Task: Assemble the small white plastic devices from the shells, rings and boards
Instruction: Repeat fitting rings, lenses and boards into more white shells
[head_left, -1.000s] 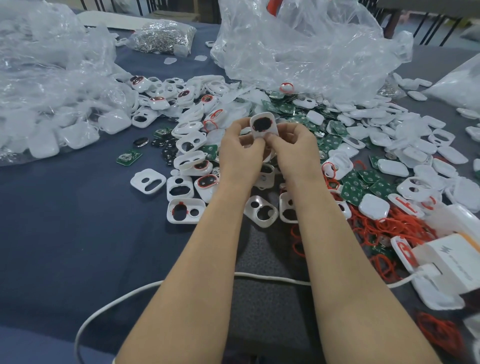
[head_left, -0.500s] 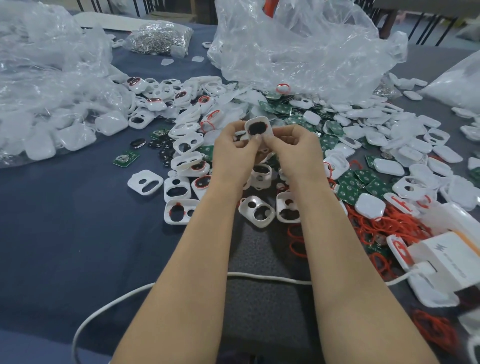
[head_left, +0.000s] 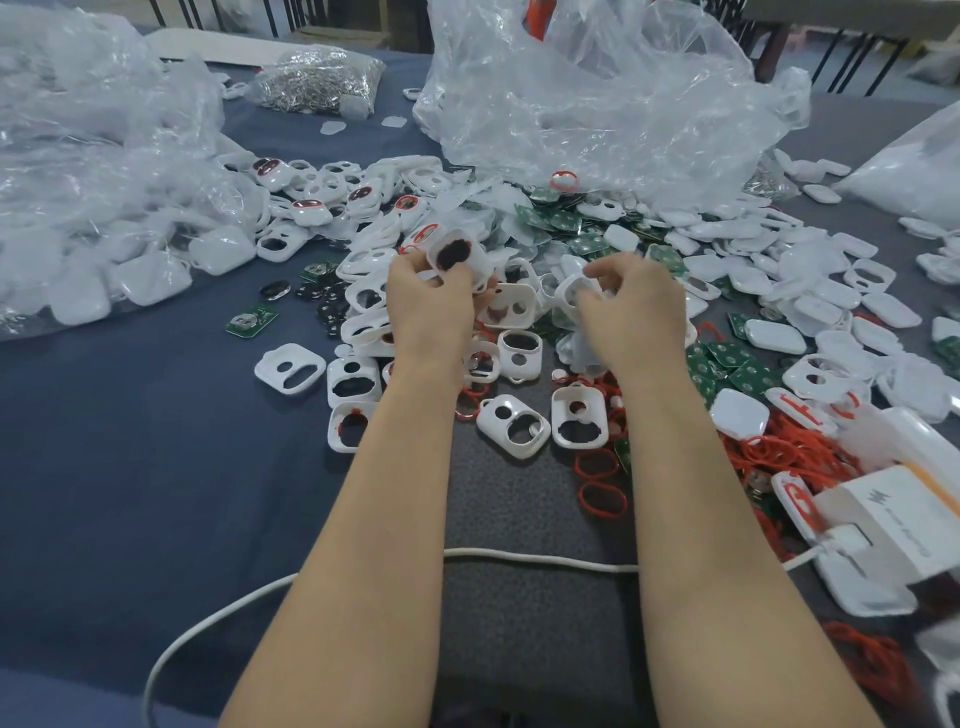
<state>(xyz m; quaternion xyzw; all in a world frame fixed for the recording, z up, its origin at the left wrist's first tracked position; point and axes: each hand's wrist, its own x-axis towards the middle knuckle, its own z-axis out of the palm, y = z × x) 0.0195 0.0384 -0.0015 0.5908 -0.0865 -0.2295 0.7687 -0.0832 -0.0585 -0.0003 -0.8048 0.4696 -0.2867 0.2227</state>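
A white shell (head_left: 460, 254) with a dark insert in its larger opening is held tilted above the pile, pinched in the left hand (head_left: 431, 306). A second shell (head_left: 571, 292) is touched by the curled fingers of the right hand (head_left: 631, 312); a firm grip cannot be made out. Open shells (head_left: 513, 426) with two cut-outs each are scattered flat below both hands. Red rings (head_left: 602, 499) are strewn just to the right of them. Green boards (head_left: 737, 369) are heaped among solid white covers (head_left: 738, 413) further right, and one separate board (head_left: 251, 321) is left apart on the left.
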